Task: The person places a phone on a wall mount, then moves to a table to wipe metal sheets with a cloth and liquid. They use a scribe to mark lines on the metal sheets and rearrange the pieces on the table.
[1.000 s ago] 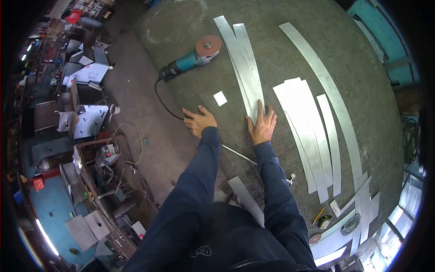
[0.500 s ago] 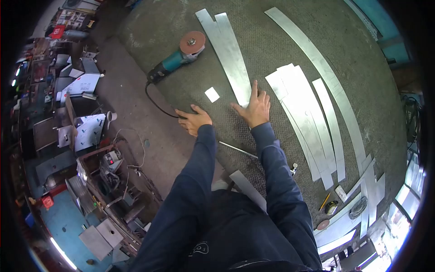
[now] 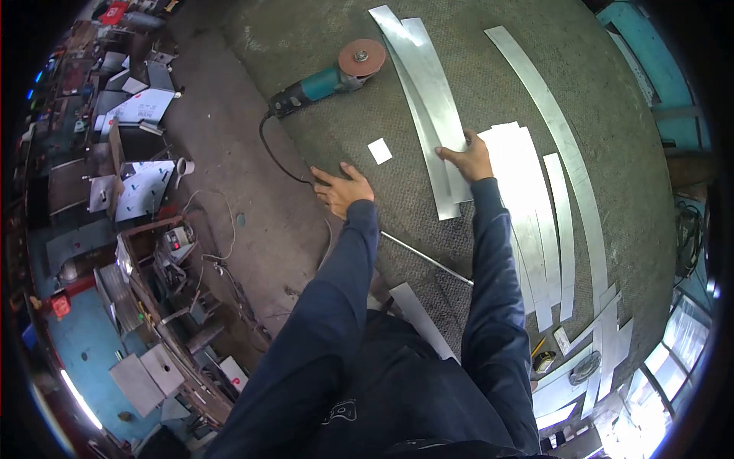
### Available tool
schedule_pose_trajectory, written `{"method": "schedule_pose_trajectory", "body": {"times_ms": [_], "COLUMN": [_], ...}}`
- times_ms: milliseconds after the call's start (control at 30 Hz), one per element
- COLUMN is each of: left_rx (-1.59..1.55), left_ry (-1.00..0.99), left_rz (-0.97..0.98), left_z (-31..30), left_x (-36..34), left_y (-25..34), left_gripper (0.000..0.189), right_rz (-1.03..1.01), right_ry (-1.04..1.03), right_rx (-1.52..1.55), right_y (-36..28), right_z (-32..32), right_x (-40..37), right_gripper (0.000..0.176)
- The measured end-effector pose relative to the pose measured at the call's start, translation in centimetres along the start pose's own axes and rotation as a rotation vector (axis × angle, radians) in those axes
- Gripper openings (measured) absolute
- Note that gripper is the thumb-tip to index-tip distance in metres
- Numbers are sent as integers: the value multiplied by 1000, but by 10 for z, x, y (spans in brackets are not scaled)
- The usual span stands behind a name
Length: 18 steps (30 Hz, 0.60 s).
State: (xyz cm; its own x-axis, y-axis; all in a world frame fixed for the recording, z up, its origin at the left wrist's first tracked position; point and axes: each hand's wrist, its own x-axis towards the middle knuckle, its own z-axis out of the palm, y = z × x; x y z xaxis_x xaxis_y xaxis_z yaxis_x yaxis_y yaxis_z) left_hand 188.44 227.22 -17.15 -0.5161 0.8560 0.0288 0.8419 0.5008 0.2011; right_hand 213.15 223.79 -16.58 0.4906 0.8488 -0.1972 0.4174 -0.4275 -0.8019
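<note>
My right hand (image 3: 471, 159) grips a shiny sheet-metal strip (image 3: 437, 84) near its lower end, thumb on the face and fingers curled at the right edge. Under it, offset to the left, lies a second metal strip (image 3: 430, 145). My left hand (image 3: 344, 190) is open, fingers spread, on the mat beside the power cord and holds nothing. Above it lie a small square white piece (image 3: 380, 151) and a teal angle grinder (image 3: 321, 84) with a reddish-brown disc facing up.
Several overlapping metal strips (image 3: 524, 199) lie right of my right hand, beside a long curved strip (image 3: 562, 122). A thin metal rod (image 3: 424, 255) is near my forearms. A tape measure (image 3: 544, 362) and pencil (image 3: 538, 346) sit lower right. A cluttered bench (image 3: 84, 359) fills the left.
My right hand has gone from lying spread on the strips to gripping the upper one. That strip has shifted right, exposing more of the lower strip. The view has shifted too.
</note>
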Motion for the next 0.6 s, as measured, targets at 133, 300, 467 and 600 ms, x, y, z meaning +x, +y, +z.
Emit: {"method": "schedule_pose_trajectory", "body": {"times_ms": [133, 300, 467, 600], "left_rx": [-15, -2, -2, -14], "left_ry": [-32, 10, -6, -8], "left_rz": [1, 18, 36, 5], "left_z": [-5, -2, 3, 6], "left_x": [0, -1, -2, -2], "left_y": [2, 2, -1, 1], "left_gripper": [74, 74, 75, 76], "right_rz": [62, 38, -56, -120], "right_ry": [-249, -301, 119, 313], "right_rx": [315, 229, -397, -351], "right_y": [-23, -47, -62, -38], "right_z": [-48, -53, -24, -56], "right_x": [0, -1, -24, -82], "right_gripper": [80, 71, 85, 80]}}
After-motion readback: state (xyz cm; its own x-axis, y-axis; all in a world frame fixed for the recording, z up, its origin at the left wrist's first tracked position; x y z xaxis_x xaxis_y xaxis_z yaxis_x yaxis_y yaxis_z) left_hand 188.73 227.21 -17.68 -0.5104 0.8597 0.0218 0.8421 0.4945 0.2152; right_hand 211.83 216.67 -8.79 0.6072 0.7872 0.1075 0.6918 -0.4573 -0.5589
